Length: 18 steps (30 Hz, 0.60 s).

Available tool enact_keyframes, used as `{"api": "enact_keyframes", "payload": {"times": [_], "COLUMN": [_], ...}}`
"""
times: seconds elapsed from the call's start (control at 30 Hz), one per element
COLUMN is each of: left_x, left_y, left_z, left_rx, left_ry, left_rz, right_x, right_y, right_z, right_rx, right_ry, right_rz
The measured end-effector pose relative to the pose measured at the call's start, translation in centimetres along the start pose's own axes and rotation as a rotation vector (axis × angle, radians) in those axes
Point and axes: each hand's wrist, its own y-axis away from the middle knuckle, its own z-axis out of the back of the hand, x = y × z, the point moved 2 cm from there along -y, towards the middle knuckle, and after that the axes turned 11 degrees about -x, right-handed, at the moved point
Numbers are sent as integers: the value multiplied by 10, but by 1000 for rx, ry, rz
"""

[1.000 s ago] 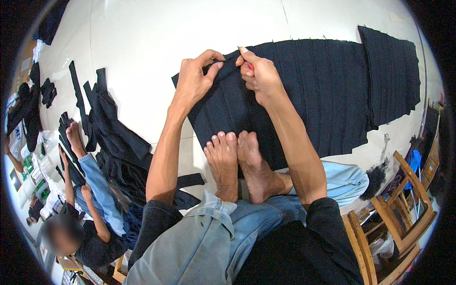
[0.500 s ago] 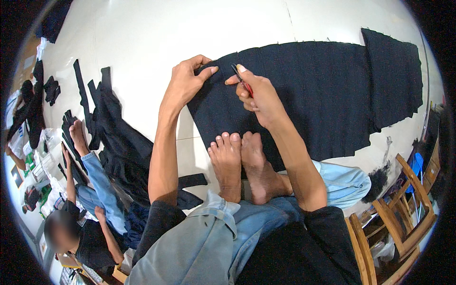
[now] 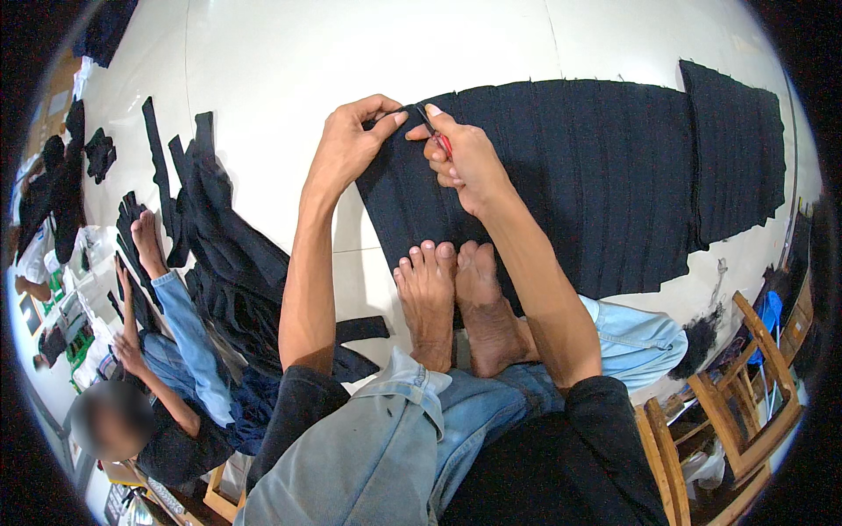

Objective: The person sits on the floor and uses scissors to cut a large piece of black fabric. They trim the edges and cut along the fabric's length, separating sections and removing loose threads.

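A wide piece of dark, ribbed or pleated cloth (image 3: 579, 184) lies spread on the pale floor in front of my feet. At its far left corner, my left hand (image 3: 349, 145) pinches the edge between thumb and fingers. My right hand (image 3: 469, 167) is closed round small red-handled thread snips (image 3: 445, 145). Their dark tips are at the cloth's edge, just right of my left fingertips. Whether the blades are parted is too small to tell. Short thread ends stick out along the far edge. My bare feet (image 3: 428, 294) rest by the near edge.
A heap of black garments (image 3: 228, 237) with long straps lies to the left. Beyond it sits another person (image 3: 180, 447) in a black top and jeans. Wooden frames (image 3: 745, 394) stand at the lower right, near dark fluff (image 3: 702, 337) on the floor.
My right hand has moved up and left, bringing the snips to the cloth's edge beside my left hand. The other person's hand at the left has shifted.
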Motion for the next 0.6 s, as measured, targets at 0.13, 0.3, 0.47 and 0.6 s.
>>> {"api": "enact_keyframes", "payload": {"times": [0.13, 0.3, 0.47, 0.6], "left_x": [-2, -2, 8, 1], "left_y": [2, 1, 1, 2], "left_z": [0, 2, -2, -2], "left_rx": [-16, -4, -32, 15], "left_ry": [-16, -44, 7, -52], "left_rz": [0, -4, -81, -35], "right_x": [2, 11, 11, 9], "right_y": [-1, -4, -10, -15], "right_z": [-1, -2, -5, -2], "right_rx": [5, 28, 12, 13], "right_ry": [37, 61, 45, -7], "right_rz": [3, 17, 21, 66]}}
